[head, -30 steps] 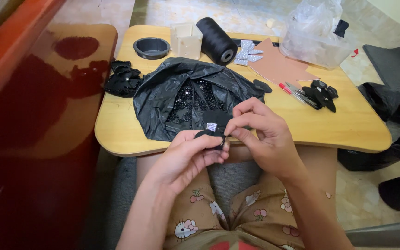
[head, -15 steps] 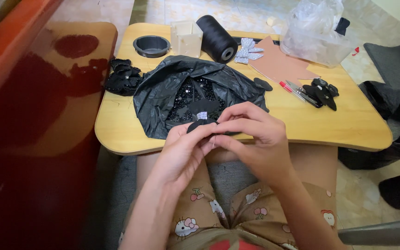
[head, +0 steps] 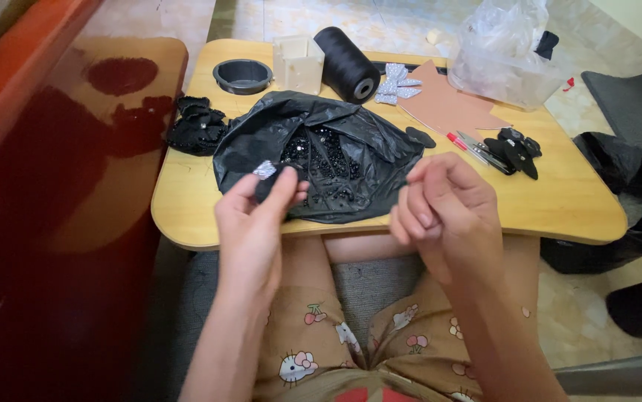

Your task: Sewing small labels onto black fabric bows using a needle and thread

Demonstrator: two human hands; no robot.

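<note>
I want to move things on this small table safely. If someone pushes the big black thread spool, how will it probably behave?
The black thread spool lies on its side on the wooden table, so a push across its axis would probably make it roll. It tapers like a cone, so it may curve rather than roll straight. The densely wound thread suggests some weight and a non-slippery surface.

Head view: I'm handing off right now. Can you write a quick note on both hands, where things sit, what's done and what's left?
Left hand: fingers pinch a small black piece with a sparkly silver patch.
Right hand: loosely curled; I cannot tell whether it holds anything.
Black bag of beads lies open on the wooden table, thread spool behind it, silver bow beside the spool, black bows at right.
Done: some bows look finished.
Left: the held piece, apparently unfinished.
</note>
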